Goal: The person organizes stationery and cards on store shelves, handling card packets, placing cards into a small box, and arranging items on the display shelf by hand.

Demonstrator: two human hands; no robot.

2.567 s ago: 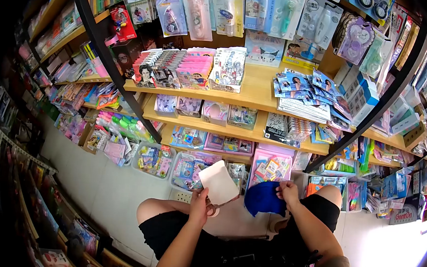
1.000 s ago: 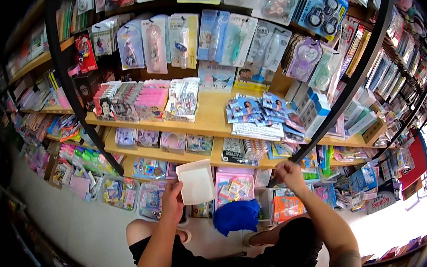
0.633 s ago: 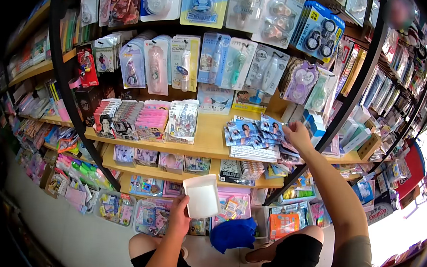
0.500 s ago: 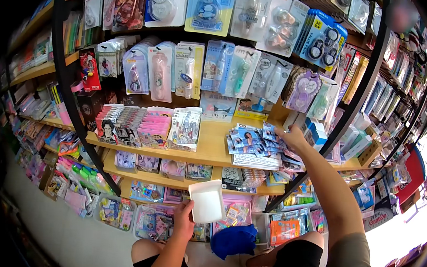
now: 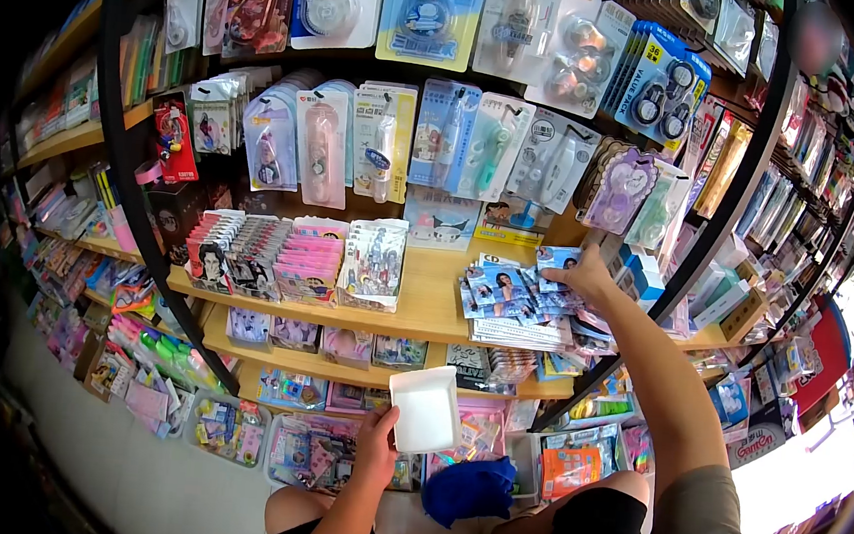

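Observation:
My left hand [image 5: 376,442] grips the left edge of an empty white open box [image 5: 426,411], which it holds tilted in front of the lower shelves. Out on the middle shelf, my right hand [image 5: 587,278] pinches a small blue picture packet [image 5: 556,261] between thumb and fingers. Beneath and beside it lies a loose pile of similar blue packets [image 5: 498,291] with pictures of a person. Under that pile is a stack of white-edged packs [image 5: 514,332]. The fingertips of my right hand are partly hidden behind the packet.
Boxed rows of packets [image 5: 309,258] stand on the wooden shelf [image 5: 433,288] to the left. Correction tapes [image 5: 322,148] hang above. Black uprights [image 5: 720,180] flank the bay. Plastic bins [image 5: 229,427] of goods and a blue cloth item [image 5: 470,491] are below, near my knees.
The packet in my right hand has turned to show more of its face. My left hand and the white box have shifted slightly right. The view has moved a little.

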